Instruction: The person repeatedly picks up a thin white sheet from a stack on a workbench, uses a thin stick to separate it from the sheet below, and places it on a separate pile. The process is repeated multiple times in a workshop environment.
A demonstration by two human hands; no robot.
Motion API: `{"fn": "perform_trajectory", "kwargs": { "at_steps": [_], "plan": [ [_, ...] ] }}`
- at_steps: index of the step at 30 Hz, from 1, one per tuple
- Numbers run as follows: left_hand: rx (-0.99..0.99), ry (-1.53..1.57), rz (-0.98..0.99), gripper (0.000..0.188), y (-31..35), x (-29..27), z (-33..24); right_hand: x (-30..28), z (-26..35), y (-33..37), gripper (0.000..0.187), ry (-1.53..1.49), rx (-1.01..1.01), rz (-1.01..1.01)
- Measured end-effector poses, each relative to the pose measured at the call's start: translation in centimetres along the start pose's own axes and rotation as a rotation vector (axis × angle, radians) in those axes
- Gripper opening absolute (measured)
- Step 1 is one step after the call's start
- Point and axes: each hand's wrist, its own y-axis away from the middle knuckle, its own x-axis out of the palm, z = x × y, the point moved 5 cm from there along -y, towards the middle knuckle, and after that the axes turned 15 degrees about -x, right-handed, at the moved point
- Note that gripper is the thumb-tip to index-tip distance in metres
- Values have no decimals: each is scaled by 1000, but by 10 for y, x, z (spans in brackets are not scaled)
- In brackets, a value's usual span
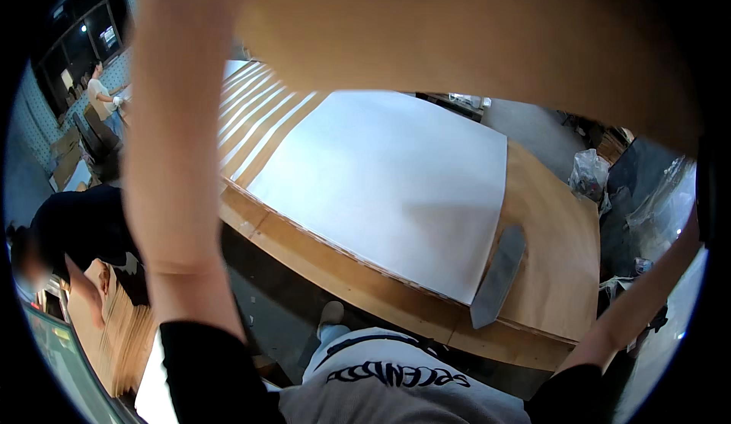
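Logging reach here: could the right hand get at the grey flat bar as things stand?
Probably yes: the grey flat bar lies uncovered toward the right forearm, though the right hand is out of view.

Your open passage runs low across the white sheet [388,188], between your raised left forearm [179,180] and the grey flat bar [499,275] at the sheet's right edge. A blurred brown board [472,35] obstructs the upper view; on your left, a bent co-worker [84,222] and a stack of brown sheets [126,340] take up the room.
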Motion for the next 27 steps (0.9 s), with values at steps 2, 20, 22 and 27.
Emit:
{"fn": "perform_trajectory", "kwargs": {
  "at_steps": [2, 20, 22, 27],
  "plan": [
    [-83, 283, 23, 43, 23, -21, 104, -18, 69, 58, 40, 382, -34, -139],
    [-1473, 368, -533, 60, 424, -207, 458, 21, -79, 586, 28, 537, 924, -925],
    [-1490, 389, -606, 59, 432, -208, 459, 13, -81, 601, 29, 565, 987, -911],
    [-1504, 357, -574, 52, 423, -204, 447, 17, -83, 602, 31, 595, 945, -884]
  ]
}}
